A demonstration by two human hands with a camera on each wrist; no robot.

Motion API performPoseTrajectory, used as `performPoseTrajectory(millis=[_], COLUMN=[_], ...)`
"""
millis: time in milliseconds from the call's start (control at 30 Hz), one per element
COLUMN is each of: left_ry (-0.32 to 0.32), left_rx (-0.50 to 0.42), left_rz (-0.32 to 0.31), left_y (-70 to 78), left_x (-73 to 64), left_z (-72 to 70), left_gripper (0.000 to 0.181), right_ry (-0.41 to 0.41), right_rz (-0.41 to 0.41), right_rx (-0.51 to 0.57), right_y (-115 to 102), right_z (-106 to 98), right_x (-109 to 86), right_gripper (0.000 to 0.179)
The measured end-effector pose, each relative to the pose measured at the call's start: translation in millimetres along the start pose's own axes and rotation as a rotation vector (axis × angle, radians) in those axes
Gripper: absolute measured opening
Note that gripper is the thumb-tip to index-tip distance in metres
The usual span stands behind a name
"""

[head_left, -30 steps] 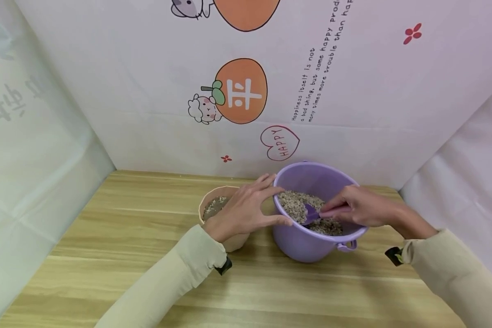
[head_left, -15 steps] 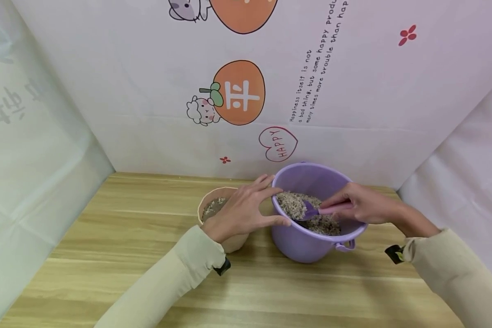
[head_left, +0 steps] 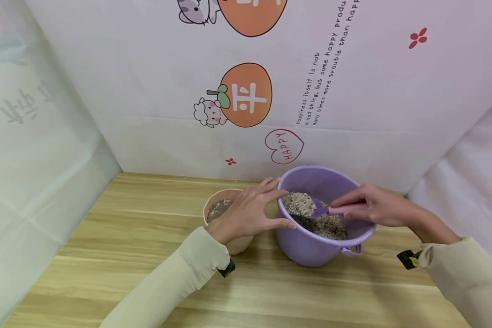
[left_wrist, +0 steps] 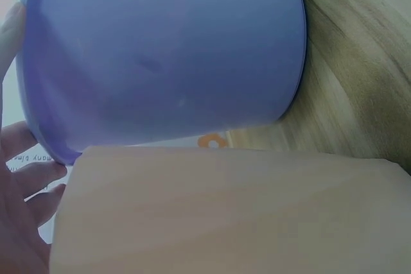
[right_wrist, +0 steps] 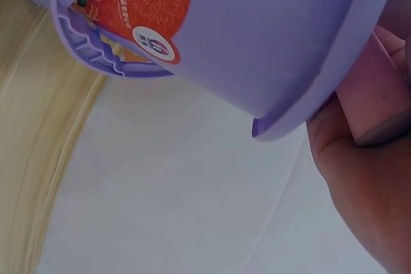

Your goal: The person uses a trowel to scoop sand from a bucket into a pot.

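A purple bucket [head_left: 303, 250] with pale and dark grains [head_left: 331, 227] in it stands at the right of the table. My right hand [head_left: 383, 207] grips the pink handle of a small trowel [head_left: 346, 208]; its purple blade is heaped with pale grains [head_left: 298, 203], inside the bucket near the left rim. My left hand [head_left: 250, 212] rests spread against the bucket's left rim, thumb and fingertips touching it, as the left wrist view also shows. Below that hand stands a peach pot [head_left: 238, 246], partly hidden, with grains on a grey-brown fill.
The bucket's handle [right_wrist: 115, 68] hangs down at its right side, beside a red label [right_wrist: 151, 4]. White printed sheeting [head_left: 168, 146] rises behind the wood-grain table [head_left: 156, 200], with more sheeting at left and right.
The trowel has come up out of the grains in the bucket, its blade now heaped, and the right hand shifts slightly with it. The left hand stays at the rim.
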State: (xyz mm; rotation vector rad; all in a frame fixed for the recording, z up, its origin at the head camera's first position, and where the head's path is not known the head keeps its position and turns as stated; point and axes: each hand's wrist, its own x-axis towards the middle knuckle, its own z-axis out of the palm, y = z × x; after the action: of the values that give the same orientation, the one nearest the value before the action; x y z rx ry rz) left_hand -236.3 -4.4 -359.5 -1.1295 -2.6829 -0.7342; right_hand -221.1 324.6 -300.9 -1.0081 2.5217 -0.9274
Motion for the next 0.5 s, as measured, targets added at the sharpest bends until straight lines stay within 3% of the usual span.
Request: performPoseTrajectory(millis=[200, 500], left_ry=[-0.012, -0.043], left_rx=[0.007, -0.008], left_rz=[0.007, 0.006], left_y=[0.9, -2.8], left_x=[0.3, 0.2], left_z=[-1.0, -5.2], left_gripper=[0.086, 0.082], right_ry=[0.020, 0.029], right_rz=[-0.056, -0.038], right_rx=[-0.006, 0.002], right_y=[1.9, 5.1], right_z=[-0.6, -3.5], right_x=[-3.3, -6.1], right_gripper=[0.028, 0.027])
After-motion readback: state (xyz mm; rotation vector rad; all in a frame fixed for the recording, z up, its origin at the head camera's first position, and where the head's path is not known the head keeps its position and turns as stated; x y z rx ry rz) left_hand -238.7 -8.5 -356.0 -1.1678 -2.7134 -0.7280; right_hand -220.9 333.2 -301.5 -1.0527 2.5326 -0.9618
